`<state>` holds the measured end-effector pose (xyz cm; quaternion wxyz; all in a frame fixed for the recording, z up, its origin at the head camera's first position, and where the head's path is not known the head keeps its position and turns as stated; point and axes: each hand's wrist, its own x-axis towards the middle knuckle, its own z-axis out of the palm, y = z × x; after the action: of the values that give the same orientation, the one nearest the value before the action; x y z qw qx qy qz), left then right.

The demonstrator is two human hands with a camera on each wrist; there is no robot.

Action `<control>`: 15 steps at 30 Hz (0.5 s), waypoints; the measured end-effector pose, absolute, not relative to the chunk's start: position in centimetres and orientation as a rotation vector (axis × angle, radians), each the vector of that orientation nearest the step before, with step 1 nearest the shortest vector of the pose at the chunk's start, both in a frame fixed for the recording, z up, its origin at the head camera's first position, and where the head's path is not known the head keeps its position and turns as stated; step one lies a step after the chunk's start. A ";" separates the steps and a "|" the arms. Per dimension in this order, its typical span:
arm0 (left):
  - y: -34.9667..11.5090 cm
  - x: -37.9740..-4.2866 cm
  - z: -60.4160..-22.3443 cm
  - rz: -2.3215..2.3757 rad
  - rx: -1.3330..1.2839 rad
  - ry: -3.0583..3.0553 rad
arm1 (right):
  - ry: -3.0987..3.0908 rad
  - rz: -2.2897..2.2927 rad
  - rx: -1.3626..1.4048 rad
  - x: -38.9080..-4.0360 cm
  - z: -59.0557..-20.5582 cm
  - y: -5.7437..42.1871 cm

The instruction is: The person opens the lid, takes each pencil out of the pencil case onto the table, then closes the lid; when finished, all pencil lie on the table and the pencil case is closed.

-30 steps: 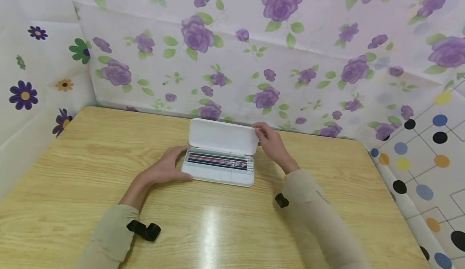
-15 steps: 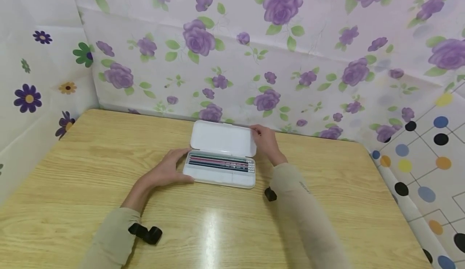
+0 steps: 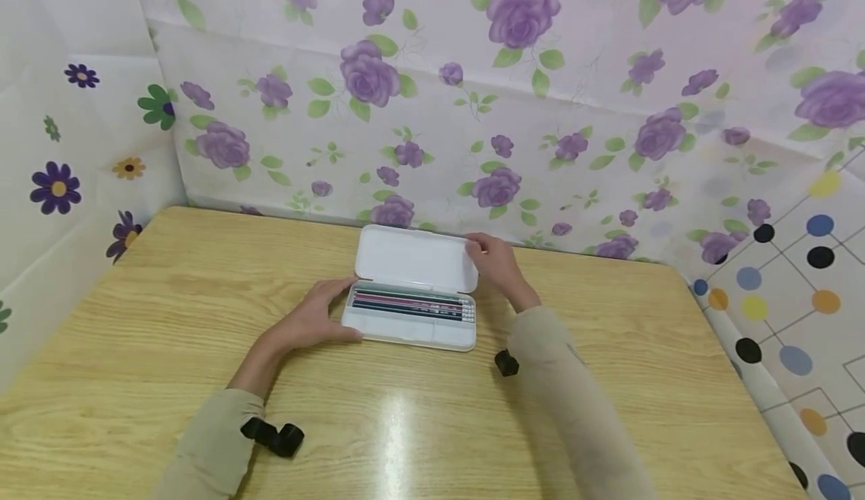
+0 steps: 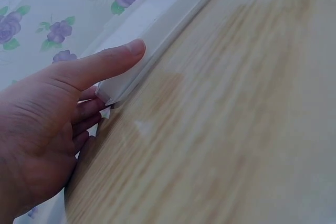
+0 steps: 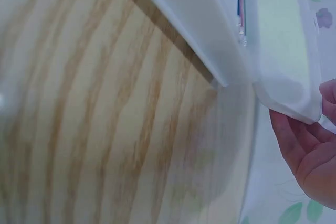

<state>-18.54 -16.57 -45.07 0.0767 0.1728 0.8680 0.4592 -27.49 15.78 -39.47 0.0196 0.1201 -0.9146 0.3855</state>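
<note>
A white pencil case (image 3: 399,329) lies in the middle of the table, its lid (image 3: 415,258) folded back toward the wall. Several dark and red pencils (image 3: 412,305) lie side by side along its back half, white ends to the right. My left hand (image 3: 312,318) grips the case's left end, thumb along the front side and fingers behind; the left wrist view shows this thumb (image 4: 113,62) on the case wall. At the lid's upper right corner, my right hand (image 3: 498,263) holds the edge between thumb and fingers. In the right wrist view, its fingers (image 5: 286,137) reach behind the lid.
The wooden table (image 3: 324,425) ends at a flower-printed wall cover (image 3: 446,132) just behind the lid. Dotted sheeting (image 3: 797,312) borders the right side and a daisy-patterned sheet (image 3: 74,245) the left. Black clips (image 3: 273,437) stick out from the sleeves.
The lid has tilted farther back toward the wall, and my right hand has shifted slightly with it along its edge. My left hand keeps its grip on the case.
</note>
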 end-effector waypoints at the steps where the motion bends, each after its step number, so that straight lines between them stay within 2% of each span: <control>1: -16.5 -18.5 -45.1 1.381 0.509 2.597 | -2.847 1.195 0.392 -27.3 -39.3 15.9; 10: -16.1 -18.5 -45.2 1.416 0.514 2.628 | -2.756 1.146 0.503 -25.0 -37.9 16.9; 15: -16.4 -18.5 -45.3 1.386 0.509 2.633 | -2.575 1.099 0.717 -23.1 -38.3 16.5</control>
<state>-18.54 -16.42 -45.28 0.0615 0.1682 0.8706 0.4582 -23.11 16.47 -38.30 0.1253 0.2461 -0.8840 0.3773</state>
